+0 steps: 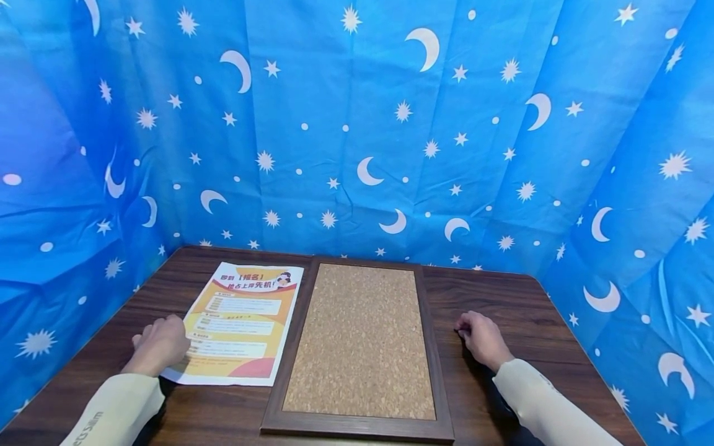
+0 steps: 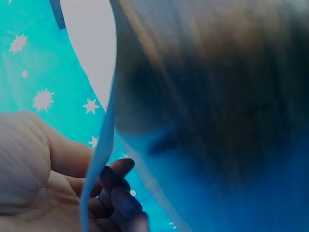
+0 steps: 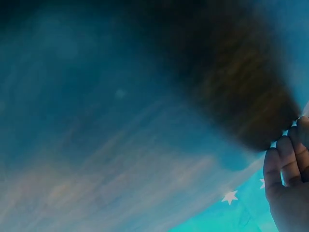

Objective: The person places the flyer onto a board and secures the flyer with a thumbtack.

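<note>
A corkboard (image 1: 359,341) lies on the worktop (image 1: 474,291), with a printed poster (image 1: 245,319) just beside it on the left. Left of the corkboard, the left hand (image 1: 162,341) is at the poster's left edge, fingers curled; whether its grip pinches the paper, I cannot tell. Right of the corkboard, the right hand (image 1: 484,337) rests loosely, its grip released. Work seems barely begun: nothing is fixed to the corkboard; how much is left doesn't show. No container is visible.
</note>
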Tool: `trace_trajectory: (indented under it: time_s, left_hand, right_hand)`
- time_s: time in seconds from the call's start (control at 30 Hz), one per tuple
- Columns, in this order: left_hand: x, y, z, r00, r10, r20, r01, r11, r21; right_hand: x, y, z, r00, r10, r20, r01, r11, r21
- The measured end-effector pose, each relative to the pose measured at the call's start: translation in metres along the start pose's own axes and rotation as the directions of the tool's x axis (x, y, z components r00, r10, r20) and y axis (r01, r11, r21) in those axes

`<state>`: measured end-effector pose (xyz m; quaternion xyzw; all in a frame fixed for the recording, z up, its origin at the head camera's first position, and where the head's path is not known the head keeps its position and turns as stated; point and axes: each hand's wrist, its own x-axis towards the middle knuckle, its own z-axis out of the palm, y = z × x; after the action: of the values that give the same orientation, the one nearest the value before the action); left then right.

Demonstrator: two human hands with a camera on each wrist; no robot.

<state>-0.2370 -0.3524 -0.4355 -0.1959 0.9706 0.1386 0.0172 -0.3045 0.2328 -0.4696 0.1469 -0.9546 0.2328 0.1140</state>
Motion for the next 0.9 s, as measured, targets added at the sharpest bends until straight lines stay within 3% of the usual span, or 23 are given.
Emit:
trace_trajectory:
  time_s: [0.2,0.47,0.9]
  left_hand:
    - [-0.001,-0.001,-0.003,0.999,-0.035,0.033,0.037,0.997,-0.063]
    - [-0.001,0.004,-0.007,0.996,-0.077,0.040,0.080,0.994,-0.071]
    - [-0.003,-0.003,-0.024,0.998,-0.052,0.042,0.057,0.990,-0.130]
  right_hand:
    - [0.001,-0.001,0.000,1.000,0.006,0.009,-0.007,1.000,0.004]
    - [0.002,-0.001,-0.001,0.999,0.037,0.012,-0.037,0.999,0.015]
    - [0.003,-0.001,-0.005,1.000,0.022,-0.021,-0.021,0.999,0.041]
